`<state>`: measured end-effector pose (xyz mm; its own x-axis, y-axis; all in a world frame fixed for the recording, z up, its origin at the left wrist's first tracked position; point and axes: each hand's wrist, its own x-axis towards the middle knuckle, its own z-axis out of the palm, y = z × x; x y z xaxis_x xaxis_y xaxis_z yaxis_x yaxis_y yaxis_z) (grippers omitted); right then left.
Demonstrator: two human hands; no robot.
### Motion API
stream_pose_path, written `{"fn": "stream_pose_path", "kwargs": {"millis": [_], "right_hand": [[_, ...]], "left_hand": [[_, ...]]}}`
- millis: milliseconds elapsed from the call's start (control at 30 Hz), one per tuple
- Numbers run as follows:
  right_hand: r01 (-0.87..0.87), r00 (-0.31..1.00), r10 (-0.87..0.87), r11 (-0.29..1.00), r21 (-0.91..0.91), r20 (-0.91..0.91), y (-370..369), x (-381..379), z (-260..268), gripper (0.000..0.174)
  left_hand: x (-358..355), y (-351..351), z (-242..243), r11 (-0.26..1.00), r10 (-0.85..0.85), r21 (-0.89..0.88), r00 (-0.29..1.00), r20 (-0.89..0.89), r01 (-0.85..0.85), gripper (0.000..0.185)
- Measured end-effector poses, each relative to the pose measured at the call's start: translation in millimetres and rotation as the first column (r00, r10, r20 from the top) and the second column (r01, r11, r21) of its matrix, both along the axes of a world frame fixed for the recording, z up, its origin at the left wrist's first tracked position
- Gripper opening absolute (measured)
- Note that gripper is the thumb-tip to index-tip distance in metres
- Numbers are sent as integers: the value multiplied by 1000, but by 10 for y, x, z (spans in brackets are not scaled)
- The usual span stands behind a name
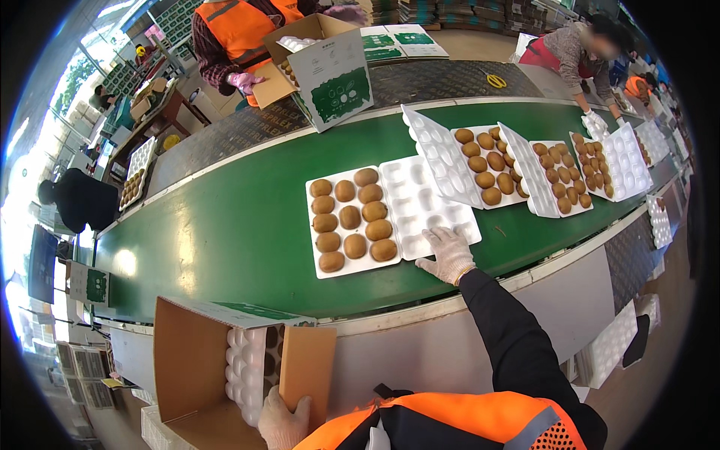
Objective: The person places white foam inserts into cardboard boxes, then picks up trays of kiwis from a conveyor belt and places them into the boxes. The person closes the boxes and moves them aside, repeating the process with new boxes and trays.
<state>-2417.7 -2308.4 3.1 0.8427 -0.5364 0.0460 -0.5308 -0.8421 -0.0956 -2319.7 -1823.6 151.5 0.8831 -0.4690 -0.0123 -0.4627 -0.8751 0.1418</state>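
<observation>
On the green conveyor belt (225,225) lies an unfolded white foam tray, its left half filled with kiwifruit (350,217) and its right half (416,197) bare. My right hand (448,256), in a knitted glove, rests spread on the near edge of that bare half. My gloved left hand (285,419) grips a flap of a cardboard box (191,360) that lies on its side at the belt's near edge. Inside this box stands a white foam tray (246,365), with dark brown round shapes beside it.
Several more kiwifruit trays (489,163) stretch along the belt to the right. Across it, a person in an orange vest (239,31) holds a printed carton (337,79). Another person (574,53) works at the upper right. Yellow-handled scissors (496,81) lie on the far ledge.
</observation>
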Motion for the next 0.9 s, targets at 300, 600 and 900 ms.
{"fn": "stream_pose_path", "kwargs": {"millis": [300, 600, 900], "right_hand": [[-122, 952, 149, 986, 115, -266, 730, -378, 266, 39], [-275, 725, 389, 920, 279, -569, 1763, -1083, 1211, 34], [-360, 613, 474, 880, 311, -632, 2187, -1986, 1967, 34]], "left_hand": [[-177, -218, 406, 999, 36, 15, 983, -179, -33, 68], [-333, -235, 428, 999, -26, -30, 981, -192, 20, 59], [-573, -410, 545, 998, -22, -54, 985, -171, 13, 51]]}}
